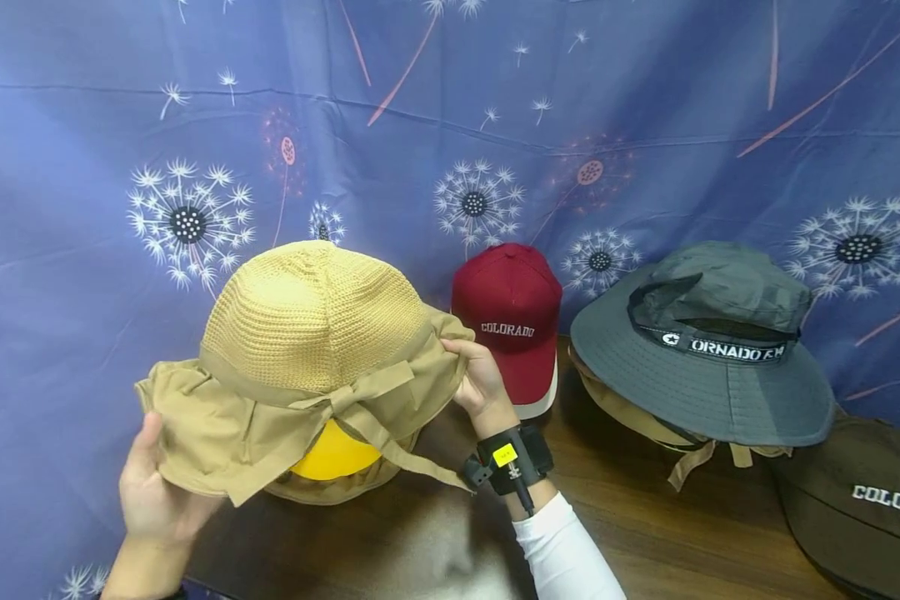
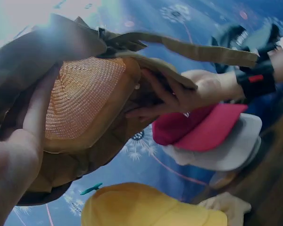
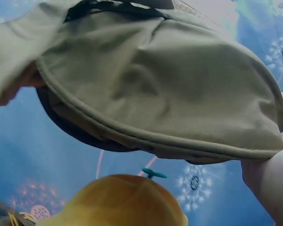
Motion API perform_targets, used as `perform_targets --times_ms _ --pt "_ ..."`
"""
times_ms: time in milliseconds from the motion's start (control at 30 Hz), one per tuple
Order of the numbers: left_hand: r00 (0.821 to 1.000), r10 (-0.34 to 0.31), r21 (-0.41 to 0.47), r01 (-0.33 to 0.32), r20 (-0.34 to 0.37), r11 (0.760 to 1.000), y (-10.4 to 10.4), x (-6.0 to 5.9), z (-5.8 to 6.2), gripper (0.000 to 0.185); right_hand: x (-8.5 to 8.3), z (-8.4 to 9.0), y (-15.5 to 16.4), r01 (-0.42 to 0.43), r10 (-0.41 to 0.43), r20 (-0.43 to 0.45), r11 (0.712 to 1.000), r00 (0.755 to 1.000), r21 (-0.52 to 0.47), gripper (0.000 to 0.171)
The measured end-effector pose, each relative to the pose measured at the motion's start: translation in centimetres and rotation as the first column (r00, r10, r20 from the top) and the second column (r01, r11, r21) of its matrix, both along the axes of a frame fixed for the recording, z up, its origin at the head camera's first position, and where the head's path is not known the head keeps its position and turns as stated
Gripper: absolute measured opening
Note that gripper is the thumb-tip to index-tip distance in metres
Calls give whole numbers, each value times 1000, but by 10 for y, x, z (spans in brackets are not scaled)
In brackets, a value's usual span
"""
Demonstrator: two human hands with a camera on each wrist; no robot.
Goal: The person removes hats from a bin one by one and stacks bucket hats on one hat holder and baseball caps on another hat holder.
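Head view, largest item first: a dandelion-print cloth [image 1: 390, 192] forms the backdrop; a brown table [image 1: 450, 542] stands before it. Tan hat [image 1: 307, 325]: raised off the table, crown up, brim spread between my hands. Lifting is complete; setting down and release, I judge, remain. Grey hat [image 1: 720, 400]: lies at right over another tan brim [image 1: 622, 408]; I judge this stack complete. Brown cap [image 1: 855, 533]: partly out of frame beside that stack. Red cap [image 1: 506, 283]: sits over a pale cap [image 2: 240, 141], likewise judged complete. Yellow cap [image 1: 337, 457]: located below the tan hat and, per both wrist views, apart from it; no covering contact is made yet. Left hand [image 1: 157, 496]: pinches the left brim edge. Right hand [image 1: 483, 379]: pinches the right brim edge. Bow [image 1: 337, 402]: tied at the crown base. Green ornament [image 3: 154, 173]: upright on the yellow cap, uncovered.
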State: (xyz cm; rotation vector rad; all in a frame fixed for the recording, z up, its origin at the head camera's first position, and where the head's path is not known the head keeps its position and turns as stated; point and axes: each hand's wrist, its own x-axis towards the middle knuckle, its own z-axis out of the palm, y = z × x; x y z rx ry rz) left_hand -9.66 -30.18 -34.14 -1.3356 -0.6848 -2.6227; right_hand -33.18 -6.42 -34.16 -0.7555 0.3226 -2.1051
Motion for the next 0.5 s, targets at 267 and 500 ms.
perform_targets --times_ms 267,500 --pt "987 100 -63 -93 125 994 16 8 -18 68 -16 -8 4 -69 69 30 997 997 -19 33" --pt "981 118 -81 -107 153 991 23 12 -27 65 -22 -10 7 -126 127 11 991 992 -32 36"
